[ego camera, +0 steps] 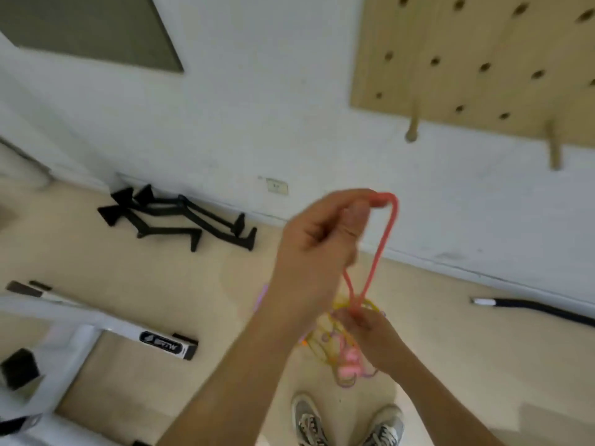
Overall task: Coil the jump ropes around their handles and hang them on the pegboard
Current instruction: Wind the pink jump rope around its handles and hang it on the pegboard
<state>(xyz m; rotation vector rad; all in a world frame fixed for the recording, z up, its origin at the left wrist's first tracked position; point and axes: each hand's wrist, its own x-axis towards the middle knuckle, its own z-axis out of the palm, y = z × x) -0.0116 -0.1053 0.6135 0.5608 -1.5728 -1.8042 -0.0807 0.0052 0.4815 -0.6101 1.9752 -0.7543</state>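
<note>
White wall (pixel 289 91) above beige floor (pixel 161 284), black stands (pixel 180 217) left of centre. The pegboard (pixel 483 37) is at upper right, its pegs (pixel 412 130) bare. Mid-frame, the left hand (pixel 318 239) pinches a pink jump rope (pixel 380 252) loop high. The right hand (pixel 380 339) below grips the rope's lower end. Coiling is under way, I'd say; next, wind that loop down snugly

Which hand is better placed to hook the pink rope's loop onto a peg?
Left, probably. The left hand pinches the top of the pink rope loop, raised and closest to the peg on the pegboard. The right hand sits low, gripping the rope's bottom end near the handles.
</note>
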